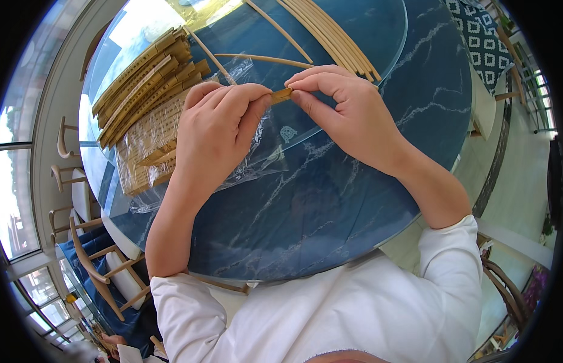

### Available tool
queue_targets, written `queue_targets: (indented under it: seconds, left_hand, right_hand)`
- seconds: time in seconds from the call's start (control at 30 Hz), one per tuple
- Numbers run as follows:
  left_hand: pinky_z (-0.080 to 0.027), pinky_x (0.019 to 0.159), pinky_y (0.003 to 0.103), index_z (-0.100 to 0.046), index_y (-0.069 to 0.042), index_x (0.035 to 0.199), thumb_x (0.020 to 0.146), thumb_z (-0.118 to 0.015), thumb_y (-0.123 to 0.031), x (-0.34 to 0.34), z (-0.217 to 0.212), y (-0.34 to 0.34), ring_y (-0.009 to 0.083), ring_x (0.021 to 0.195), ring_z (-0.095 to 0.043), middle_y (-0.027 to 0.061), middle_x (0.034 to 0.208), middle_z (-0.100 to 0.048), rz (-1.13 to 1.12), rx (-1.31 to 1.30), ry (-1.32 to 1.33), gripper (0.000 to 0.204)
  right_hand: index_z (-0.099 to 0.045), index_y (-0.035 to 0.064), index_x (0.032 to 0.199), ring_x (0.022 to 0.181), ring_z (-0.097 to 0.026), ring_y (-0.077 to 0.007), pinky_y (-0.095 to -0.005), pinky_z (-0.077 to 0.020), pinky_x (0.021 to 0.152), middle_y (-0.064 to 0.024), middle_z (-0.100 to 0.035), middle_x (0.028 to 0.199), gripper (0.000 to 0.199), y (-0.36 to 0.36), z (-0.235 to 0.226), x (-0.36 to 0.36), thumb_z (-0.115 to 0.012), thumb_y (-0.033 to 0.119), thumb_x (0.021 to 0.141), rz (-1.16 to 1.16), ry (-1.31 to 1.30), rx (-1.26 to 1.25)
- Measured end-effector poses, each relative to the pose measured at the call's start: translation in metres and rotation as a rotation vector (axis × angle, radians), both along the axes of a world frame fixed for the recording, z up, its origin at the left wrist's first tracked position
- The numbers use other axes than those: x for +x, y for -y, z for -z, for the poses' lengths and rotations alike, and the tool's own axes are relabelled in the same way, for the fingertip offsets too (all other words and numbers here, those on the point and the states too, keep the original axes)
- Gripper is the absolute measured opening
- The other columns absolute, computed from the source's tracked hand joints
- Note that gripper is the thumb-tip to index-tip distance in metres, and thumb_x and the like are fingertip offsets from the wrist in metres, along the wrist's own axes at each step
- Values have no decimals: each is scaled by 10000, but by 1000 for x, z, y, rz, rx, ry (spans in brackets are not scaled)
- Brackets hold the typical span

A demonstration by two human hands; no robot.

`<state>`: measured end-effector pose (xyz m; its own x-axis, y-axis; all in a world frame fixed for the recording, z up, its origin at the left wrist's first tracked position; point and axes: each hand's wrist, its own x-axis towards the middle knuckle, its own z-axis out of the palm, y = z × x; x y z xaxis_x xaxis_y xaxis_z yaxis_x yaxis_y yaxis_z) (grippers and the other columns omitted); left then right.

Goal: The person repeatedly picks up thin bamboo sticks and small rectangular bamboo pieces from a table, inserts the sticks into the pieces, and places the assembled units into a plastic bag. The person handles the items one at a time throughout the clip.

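Both of my hands are raised over a round blue marbled table (306, 212). Together they pinch a short tan wooden strip (282, 95) between the fingertips. My left hand (216, 130) grips its left end and my right hand (345, 112) grips its right end. Only the middle bit of the strip shows between the fingers. Under my left hand lies a clear plastic bag (172, 145) with more flat wooden pieces in it.
A stack of flat bamboo-coloured slats (145, 78) lies at the table's upper left. Long thin sticks (330, 33) rest on a glass turntable (390, 36) at the top. Wooden chairs (97, 266) stand at the lower left, a patterned cushion (478, 36) at the upper right.
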<state>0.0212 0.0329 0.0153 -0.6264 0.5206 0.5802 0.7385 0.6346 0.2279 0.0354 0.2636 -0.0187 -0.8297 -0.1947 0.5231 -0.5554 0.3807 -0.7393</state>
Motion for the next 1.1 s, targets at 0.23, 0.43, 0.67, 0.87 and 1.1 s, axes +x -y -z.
queue_targets:
  seconds: [0.23,0.43,0.67,0.87,1.1]
  left_hand:
    - [-524,907,371,-761,-115,1017,993,-772,-148,1,2,-3,219,748,-717,39,844,-761,-22,21,-8,42]
    - [-524,909,368,-753,-118,1036,988,-773,-133,2,-1,-1,214,774,-722,26,878,-769,-12,15,-48,54]
    - [-510,944,351,-739,-142,1087,974,-789,-156,-2,5,-3,174,856,-740,-17,976,-786,-20,-60,-193,125]
    - [-498,975,338,-717,-150,1156,947,-801,-171,2,20,-3,141,940,-735,-56,1058,-779,24,-84,-322,227]
    - [-520,1077,406,-726,-130,1281,982,-766,-156,2,27,10,176,1038,-763,12,1164,-801,-116,-171,-214,303]
  right_hand:
    - [-765,-3,1084,929,-707,-235,-330,-547,782,-121,-759,1089,145,-3,-12,4,-741,109,995,-2,117,-35]
    - [-750,-51,1076,1032,-721,-185,-302,-567,882,-122,-765,1167,155,5,-13,12,-745,84,1002,-111,280,-292]
    - [-725,-6,1134,1067,-729,-230,-303,-567,941,-114,-753,1167,162,2,-16,3,-754,51,985,-32,244,-162]
    - [-726,71,1119,1127,-708,-301,-444,-531,1086,-84,-729,1113,209,-9,-10,-11,-793,25,927,-76,-304,263]
    - [-730,92,1103,1106,-711,-262,-500,-476,1185,-50,-727,1068,226,-19,-11,-25,-801,29,898,3,-452,504]
